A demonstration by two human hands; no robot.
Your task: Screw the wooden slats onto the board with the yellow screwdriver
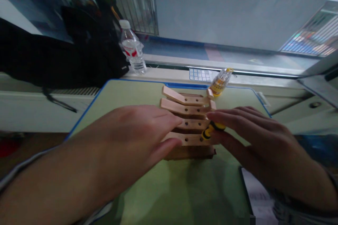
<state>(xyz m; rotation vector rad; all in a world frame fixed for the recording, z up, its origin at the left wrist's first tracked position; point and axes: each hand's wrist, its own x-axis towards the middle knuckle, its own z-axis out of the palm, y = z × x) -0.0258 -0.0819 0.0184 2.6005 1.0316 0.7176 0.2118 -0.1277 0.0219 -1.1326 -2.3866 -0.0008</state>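
A small wooden rack [192, 124] stands on the table, with several pale, bent slats crossing a darker brown base. Dark holes or screw heads show along each slat. My left hand [148, 130] grips the left ends of the near slats, thumb and forefinger closed about them. A short yellow-and-black screwdriver [207, 132] is pinched in my right hand [253, 130], its thumb below and fingers above. The screwdriver slants down to the hole at the right of the nearest slat. Its tip is too blurred to tell whether it touches a screw.
Beyond the rack, a clear bottle with a yellow cap [221, 81] stands near the green table's [158, 190] far edge. A water bottle [132, 51] and a black bag [79, 52] are on the sill. A dark-edged tablet or clipboard [257, 190] lies at right.
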